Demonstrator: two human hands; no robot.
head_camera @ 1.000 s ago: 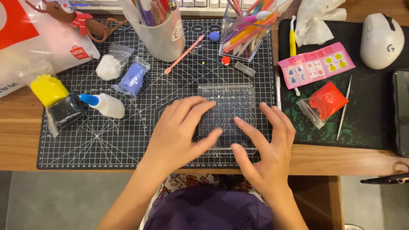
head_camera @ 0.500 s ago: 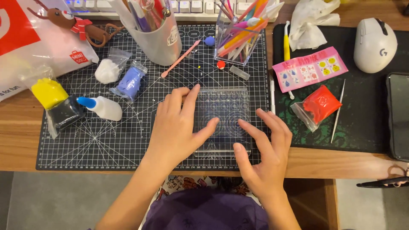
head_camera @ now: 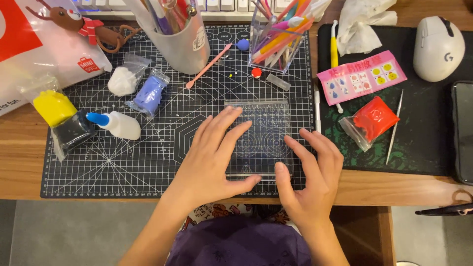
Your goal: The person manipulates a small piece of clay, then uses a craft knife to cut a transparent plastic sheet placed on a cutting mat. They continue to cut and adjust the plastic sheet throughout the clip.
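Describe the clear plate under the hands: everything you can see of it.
The clear plate is a flat, rectangular, see-through slab, plastic or acrylic by its look, with faint circles and grid lines marked across it. It lies flat on the dark cutting mat, whose white grid shows through it, near the mat's right edge. The left hand lies spread over its left part, thumb along the near edge. The right hand covers its near right corner. Its far edge and upper right part are uncovered. No chips or cracks show.

Wooden desk under black cutting mat, dark mouse pad, white bag.
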